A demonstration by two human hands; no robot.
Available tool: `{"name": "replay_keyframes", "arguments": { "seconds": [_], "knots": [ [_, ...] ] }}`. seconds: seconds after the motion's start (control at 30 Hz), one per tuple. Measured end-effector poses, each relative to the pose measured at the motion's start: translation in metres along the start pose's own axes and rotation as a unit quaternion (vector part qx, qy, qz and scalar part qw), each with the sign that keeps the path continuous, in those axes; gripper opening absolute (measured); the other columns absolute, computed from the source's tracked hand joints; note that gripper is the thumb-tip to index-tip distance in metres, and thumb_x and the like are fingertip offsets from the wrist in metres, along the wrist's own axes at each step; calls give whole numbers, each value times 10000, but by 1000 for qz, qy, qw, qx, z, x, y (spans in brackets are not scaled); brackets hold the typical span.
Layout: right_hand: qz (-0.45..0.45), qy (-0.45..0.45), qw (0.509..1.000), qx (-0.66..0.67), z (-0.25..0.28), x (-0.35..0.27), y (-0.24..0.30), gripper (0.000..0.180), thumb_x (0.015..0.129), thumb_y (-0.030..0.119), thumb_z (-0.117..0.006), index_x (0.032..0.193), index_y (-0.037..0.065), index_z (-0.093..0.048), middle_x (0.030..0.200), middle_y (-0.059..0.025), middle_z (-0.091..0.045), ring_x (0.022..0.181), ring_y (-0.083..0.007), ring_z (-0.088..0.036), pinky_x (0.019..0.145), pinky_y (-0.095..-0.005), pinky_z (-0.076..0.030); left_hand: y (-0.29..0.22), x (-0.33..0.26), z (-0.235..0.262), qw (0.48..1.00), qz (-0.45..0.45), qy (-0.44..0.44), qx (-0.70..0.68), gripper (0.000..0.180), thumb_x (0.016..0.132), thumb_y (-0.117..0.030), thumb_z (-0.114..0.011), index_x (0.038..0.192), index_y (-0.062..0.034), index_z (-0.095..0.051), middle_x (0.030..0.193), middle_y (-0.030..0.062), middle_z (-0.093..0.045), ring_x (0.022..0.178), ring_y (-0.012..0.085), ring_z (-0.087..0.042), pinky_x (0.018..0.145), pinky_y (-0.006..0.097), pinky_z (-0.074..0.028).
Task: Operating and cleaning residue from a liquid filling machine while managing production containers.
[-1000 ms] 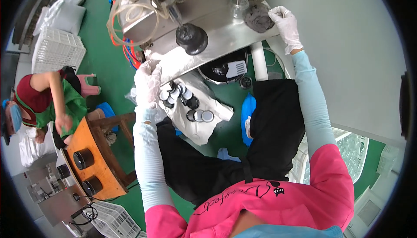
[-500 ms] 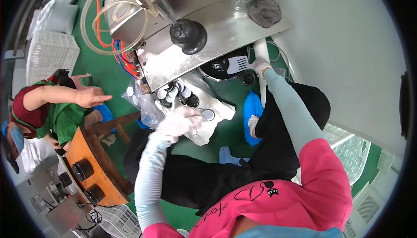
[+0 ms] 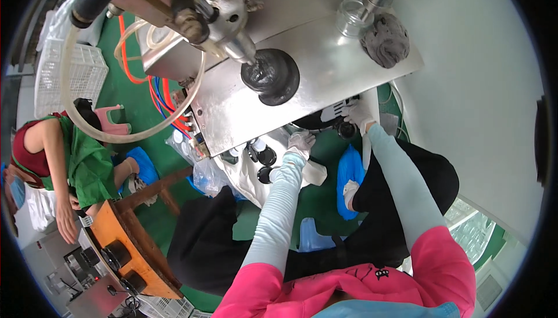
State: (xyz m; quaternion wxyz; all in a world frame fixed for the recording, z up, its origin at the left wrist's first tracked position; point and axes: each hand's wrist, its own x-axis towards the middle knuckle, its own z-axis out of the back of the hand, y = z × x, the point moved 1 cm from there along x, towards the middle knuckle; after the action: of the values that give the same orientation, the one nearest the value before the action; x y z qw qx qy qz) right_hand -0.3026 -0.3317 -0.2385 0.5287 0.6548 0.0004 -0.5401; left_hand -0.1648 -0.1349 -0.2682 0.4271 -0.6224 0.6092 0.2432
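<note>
My right hand (image 3: 360, 113), in a white glove, is closed round the handle end of a white slotted spatula (image 3: 333, 110). The spatula's blade lies over a round pan of black paste (image 3: 310, 121), partly hidden under the steel tabletop. My left hand (image 3: 301, 143), also gloved, is near the pan's front rim with its fingers loosely apart, and I see nothing in it. Several black jars (image 3: 267, 156) and white-lined lids (image 3: 258, 144) lie on a white sheet (image 3: 244, 182) left of that hand. A small black jar (image 3: 346, 130) is just below my right hand.
On the steel table (image 3: 325, 74), a black paste-covered mound (image 3: 271, 77) is under a filling nozzle (image 3: 241, 49). A clear jar (image 3: 352, 17) and grey cloth (image 3: 386, 40) are at right. A co-worker (image 3: 55, 155) sits at left beside a wooden bench (image 3: 104, 225).
My left hand has moved right, from over the lids to the pan's front rim. My right hand keeps the spatula. The view has shifted, and the co-worker's arm has lowered.
</note>
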Motion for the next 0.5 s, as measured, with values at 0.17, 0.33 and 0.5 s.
{"name": "replay_keyframes", "arguments": {
  "seconds": [0.17, 0.33, 0.5],
  "knots": [
    [124, -82, 987, -60, -20, -32, 34, 196, 793, 160, -630, 822, -28, -585, 655, -88, -624, 537, -197, -622, 483, -298, -474, -5, 7, -21, 993, -61, -94, 21, 239, 817, -69, -602, 1014, 2, -488, 927, 148, -558, 842, 247, -572, 729, 361, -500],
    [88, -79, 993, 1, -23, -54, 62, 179, 816, 129, -591, 861, -41, -561, 722, -108, -631, 504, -164, -610, 414, -251, -448, -16, -11, -14, 988, -124, -75, -59, 246, 729, 102, -554, 849, -78, -436, 686, 75, -535, 523, 200, -558, 414, 321, -492],
    [76, -30, 997, -10, -27, -79, 80, 187, 820, 111, -559, 931, -40, -547, 742, -112, -637, 514, -157, -607, 432, -245, -450, -21, -76, 13, 976, -190, -106, 15, 114, 727, 92, -574, 792, 9, -529, 675, 121, -564, 519, 199, -552, 495, 368, -548]
  ]
}}
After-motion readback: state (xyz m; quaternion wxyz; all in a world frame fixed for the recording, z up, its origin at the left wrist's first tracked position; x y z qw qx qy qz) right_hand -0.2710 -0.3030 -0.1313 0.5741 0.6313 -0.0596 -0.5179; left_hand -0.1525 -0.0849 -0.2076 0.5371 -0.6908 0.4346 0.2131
